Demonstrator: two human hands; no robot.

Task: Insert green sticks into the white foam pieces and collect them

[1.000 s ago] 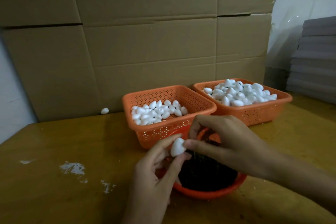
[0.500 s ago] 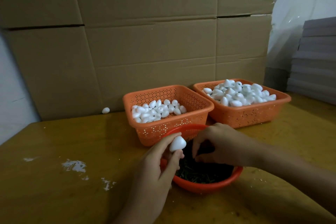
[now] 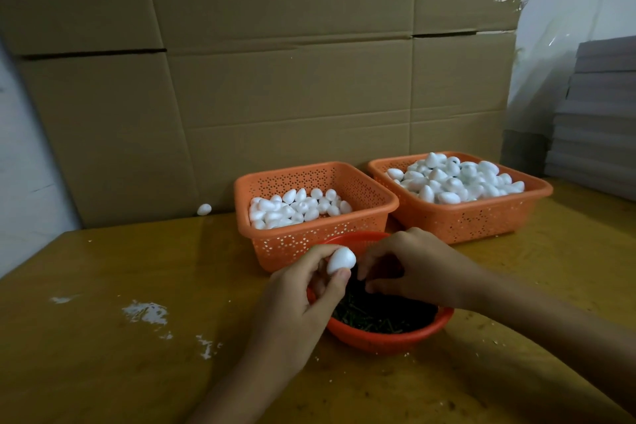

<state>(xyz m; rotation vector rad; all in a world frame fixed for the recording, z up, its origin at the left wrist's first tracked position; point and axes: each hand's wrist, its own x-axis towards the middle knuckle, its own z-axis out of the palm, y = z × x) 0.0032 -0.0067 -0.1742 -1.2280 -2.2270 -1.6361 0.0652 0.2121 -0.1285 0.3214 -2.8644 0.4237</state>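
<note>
A person's left hand (image 3: 296, 299) holds one white foam piece (image 3: 340, 260) in a tight grip between thumb and fingertips, raised just above the near-left rim of a round red bowl (image 3: 385, 342). The bowl sits on a yellow-brown table (image 3: 120, 372) and holds a heap of short green sticks (image 3: 371, 318). The right hand (image 3: 413, 268) hangs over the sticks with its fingers curled downward; I cannot tell whether its grip has closed on a stick. Behind the bowl stand two orange perforated baskets: the left basket (image 3: 303, 244) partly filled with foam pieces, the right basket (image 3: 481, 222) heaped with them. One stray foam piece (image 3: 204, 209) lies by the cardboard wall (image 3: 292, 79)
</note>
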